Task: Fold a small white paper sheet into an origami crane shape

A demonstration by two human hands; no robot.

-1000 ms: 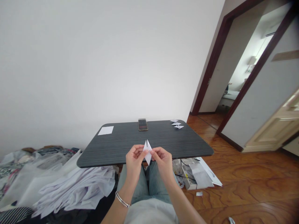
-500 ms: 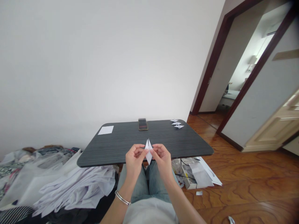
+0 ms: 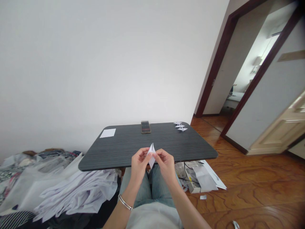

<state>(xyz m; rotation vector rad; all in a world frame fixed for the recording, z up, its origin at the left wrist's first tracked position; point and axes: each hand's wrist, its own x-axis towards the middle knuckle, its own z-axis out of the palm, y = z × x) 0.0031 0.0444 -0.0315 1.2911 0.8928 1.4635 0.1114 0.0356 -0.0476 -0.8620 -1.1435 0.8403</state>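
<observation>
A small white folded paper (image 3: 152,161), kite-shaped with two narrow points at its top, is held over the near edge of the dark table (image 3: 114,152). My left hand (image 3: 139,161) pinches its left side between thumb and fingers. On its right side my right hand (image 3: 165,161) grips it the same way, the two thumbs close together on its front. Three white paper cranes (image 3: 180,126) stand in a group at the table's far right corner. At the far left lies a flat white sheet of paper (image 3: 107,133).
A dark phone-like object on a stand (image 3: 145,127) is at the table's back, near the wall. Heaped cloth and white sheets (image 3: 81,190) lie left below the table. A box with papers and cables (image 3: 194,181) sits on the wooden floor at right.
My left hand has shifted slightly right, toward my right hand. The paper's two upper points are closer together, and the fingers cover more of its middle.
</observation>
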